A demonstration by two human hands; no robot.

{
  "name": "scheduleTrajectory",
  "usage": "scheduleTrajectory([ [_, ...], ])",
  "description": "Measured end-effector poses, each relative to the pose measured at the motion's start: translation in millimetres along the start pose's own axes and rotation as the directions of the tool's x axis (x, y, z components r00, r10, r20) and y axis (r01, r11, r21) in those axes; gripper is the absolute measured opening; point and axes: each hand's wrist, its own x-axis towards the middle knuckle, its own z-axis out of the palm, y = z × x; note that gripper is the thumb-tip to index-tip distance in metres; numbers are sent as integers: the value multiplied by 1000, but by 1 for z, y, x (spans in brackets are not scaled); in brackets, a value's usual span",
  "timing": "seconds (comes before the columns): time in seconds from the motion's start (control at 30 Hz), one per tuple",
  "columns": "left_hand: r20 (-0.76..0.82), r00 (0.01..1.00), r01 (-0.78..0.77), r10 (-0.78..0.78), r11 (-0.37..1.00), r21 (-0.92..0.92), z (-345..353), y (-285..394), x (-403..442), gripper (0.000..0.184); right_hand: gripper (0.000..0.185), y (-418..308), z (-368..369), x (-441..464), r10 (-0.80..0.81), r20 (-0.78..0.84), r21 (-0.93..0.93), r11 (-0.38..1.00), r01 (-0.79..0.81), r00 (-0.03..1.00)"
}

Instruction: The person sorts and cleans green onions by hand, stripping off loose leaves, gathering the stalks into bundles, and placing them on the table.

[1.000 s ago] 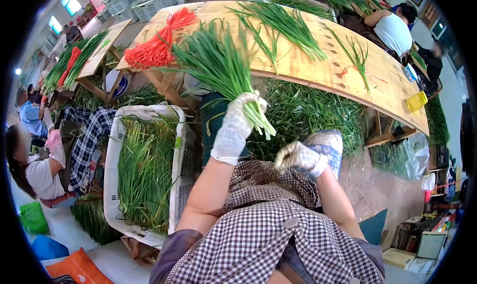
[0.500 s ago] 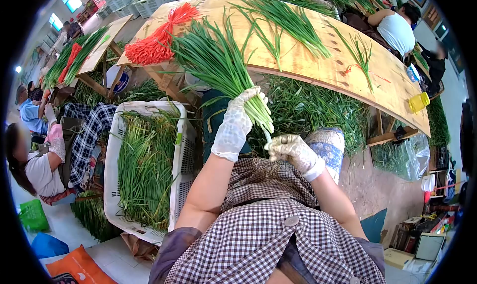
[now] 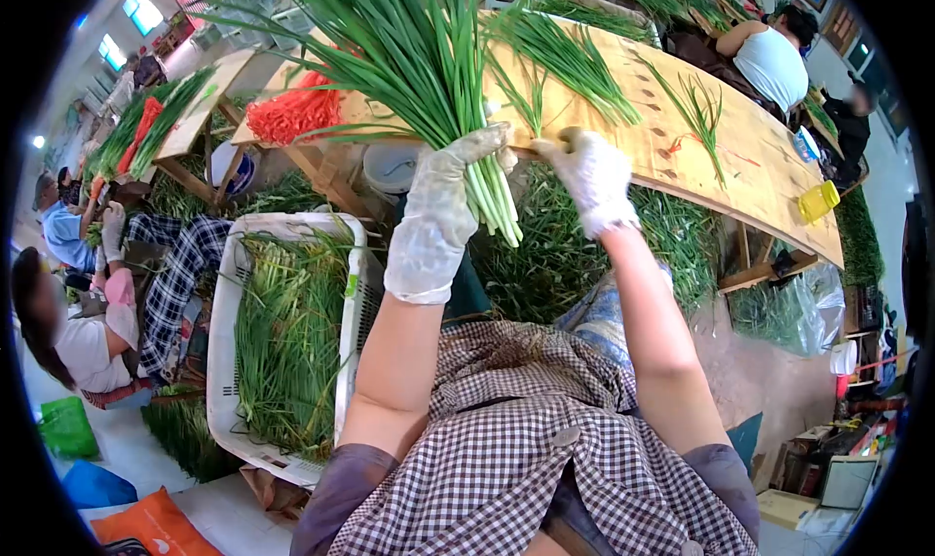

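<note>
holding step: the white-gloved left hand (image 3: pixel 436 198) clenches a long green, white-stemmed bunch (image 3: pixel 429 79). the white-gloved right hand's (image 3: pixel 596 178) grip is indeterminable. further handling requires steady stems.

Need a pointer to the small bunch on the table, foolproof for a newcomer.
Find the long wooden table. Towards its right end, between the big pile of greens and the yellow tub, lies the small bunch. Unlike the pile, it is sparse and splayed, with red string at it.
</note>
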Motion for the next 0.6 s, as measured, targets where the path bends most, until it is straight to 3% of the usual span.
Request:
scheduleTrajectory([
  [0.03,-55,997,47,-49,998,-31,-4,-7,8,36,37,-9,5,8,-42,106,-88,995,52,993],
  [0.07,-107,989,93,-99,994,-64,-7,-12,15,34,36,4,39,20,-42,93,-171,984,58,995],
  [0.13,-175,981,87,-85,996,3,-12,-21,13,25,31,-5,26,20,-16,210,-97,995,37,977],
  [0.17,-175,975,123,-134,990,-73,-18,-26,12,24,31,-3,20,14,-13,204,-95,995,33,979],
  [0.2,-173,967,162,-187,975,-151,-25,-31,11,23,28,4,13,3,105,341,344,911,-228,934],
  [0.23,-193,960,168,-202,970,-177,-32,-37,9,22,25,9,7,-12,135,506,653,586,-480,852],
  [0.33,-241,927,239,-287,948,-210,-47,-62,1,26,20,18,-12,-70,162,433,764,455,-457,887],
  [0.4,-400,876,278,-271,960,-43,-39,-81,-6,27,16,25,-6,-101,183,445,826,294,-481,876],
  [0.43,-499,813,302,-300,950,-77,-29,-87,-8,25,15,27,-6,-114,170,476,822,264,-506,863],
  [0.47,-432,855,303,-288,952,-35,-28,-91,-14,20,15,28,-9,-122,145,532,780,299,-549,834],
  [0.53,-328,863,388,-385,920,-57,-31,-96,-19,20,16,28,-7,-129,151,557,782,235,-577,816],
  [0.6,-338,866,381,-368,924,-29,-29,-103,-23,19,17,32,-2,-125,155,552,794,202,-574,819],
])
